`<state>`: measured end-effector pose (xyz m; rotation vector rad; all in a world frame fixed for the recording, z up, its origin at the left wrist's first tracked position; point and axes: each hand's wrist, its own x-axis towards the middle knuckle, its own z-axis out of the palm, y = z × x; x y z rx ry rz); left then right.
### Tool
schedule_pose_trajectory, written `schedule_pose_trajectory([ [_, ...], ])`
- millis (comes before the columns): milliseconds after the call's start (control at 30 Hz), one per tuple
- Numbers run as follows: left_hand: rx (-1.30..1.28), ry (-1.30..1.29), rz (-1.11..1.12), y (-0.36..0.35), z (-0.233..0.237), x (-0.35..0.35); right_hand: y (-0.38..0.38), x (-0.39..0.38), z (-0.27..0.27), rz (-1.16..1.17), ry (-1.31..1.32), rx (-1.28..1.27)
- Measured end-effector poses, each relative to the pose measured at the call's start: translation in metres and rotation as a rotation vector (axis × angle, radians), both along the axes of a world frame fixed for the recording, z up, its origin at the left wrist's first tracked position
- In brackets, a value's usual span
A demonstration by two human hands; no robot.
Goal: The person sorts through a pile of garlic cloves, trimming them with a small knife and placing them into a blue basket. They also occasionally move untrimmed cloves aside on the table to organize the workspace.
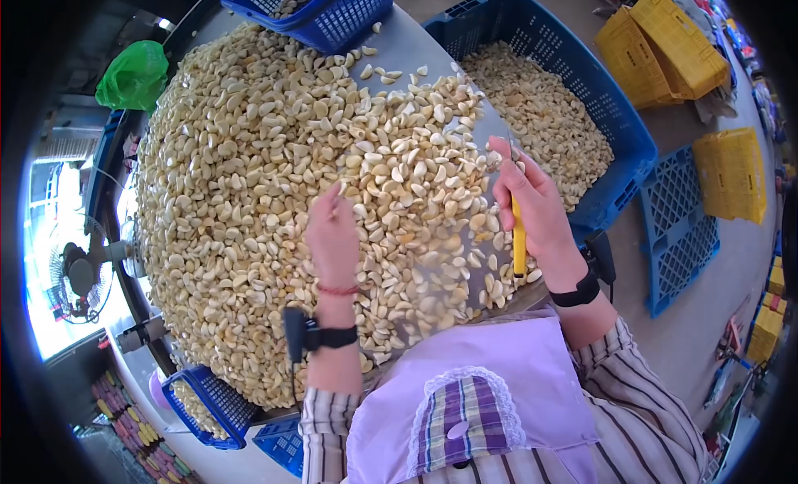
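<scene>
Pale, peeled pieces that look like garlic cloves (233, 168) lie in a broad heap on a grey metal table (420, 47). My left hand (334, 234) is over the middle of the heap, its fingers pinched around a small clove near the fingertips. To the right, by the table's edge, my right hand (532, 200) is closed around a knife with a yellow handle (519, 243). A pale clove shows at the fingertips of that hand. Beyond it, a large blue crate (615, 110) on the floor holds many more cloves.
A blue basket (345, 18) stands at the table's far edge, another (220, 401) at the lower left. Yellow crates (636, 60) and a blue pallet (677, 226) are at the right. A green bag (133, 76) hangs at the upper left, above a fan (81, 274).
</scene>
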<state>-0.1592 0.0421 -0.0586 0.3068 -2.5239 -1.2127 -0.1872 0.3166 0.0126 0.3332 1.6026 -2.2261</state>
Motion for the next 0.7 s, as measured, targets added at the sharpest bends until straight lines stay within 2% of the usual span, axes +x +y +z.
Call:
schedule_pose_trajectory([
  [33,-0.441,0.213,-0.091,0.015,-0.009,-0.009,0.0,-0.001,0.002,0.003,0.005,0.004],
  [100,-0.86,-0.207,-0.352,0.06,-0.017,-0.014,-0.002,-0.003,0.008,-0.039,-0.007,-0.04],
  [167,-0.574,-0.503,-0.435,0.105,0.023,-0.016,0.003,-0.007,0.012,-0.057,0.023,-0.036],
  [233,-0.432,-0.382,-0.663,0.125,-0.005,-0.005,0.011,-0.009,0.012,-0.112,0.031,-0.045],
  [267,-0.432,-0.381,-0.659,0.13,0.001,0.002,0.015,-0.012,0.013,-0.108,0.033,-0.045],
  [333,-0.321,-0.291,-0.999,0.137,0.018,0.017,0.021,-0.016,0.016,-0.185,0.027,-0.042],
  [367,-0.322,-0.292,-1.002,0.134,0.026,0.023,0.024,-0.017,0.02,-0.192,0.04,-0.019],
  [433,-0.15,-0.298,-1.205,0.12,0.039,0.032,0.03,-0.019,0.022,-0.212,0.06,0.008],
  [467,-0.146,-0.3,-1.213,0.111,0.039,0.029,0.034,-0.02,0.021,-0.228,0.085,0.037],
  [533,-0.321,-0.409,-0.806,0.088,0.039,0.016,0.041,-0.019,0.015,-0.238,0.086,0.041],
  [600,0.033,-0.224,-0.397,0.053,0.032,-0.001,0.042,-0.019,0.014,-0.26,0.044,0.044],
  [667,0.078,-0.049,-0.158,0.033,0.032,-0.027,0.037,-0.016,0.013,-0.238,0.009,0.036],
  [700,0.077,-0.048,-0.158,0.026,0.035,-0.036,0.033,-0.015,0.013,-0.212,-0.025,0.031],
])
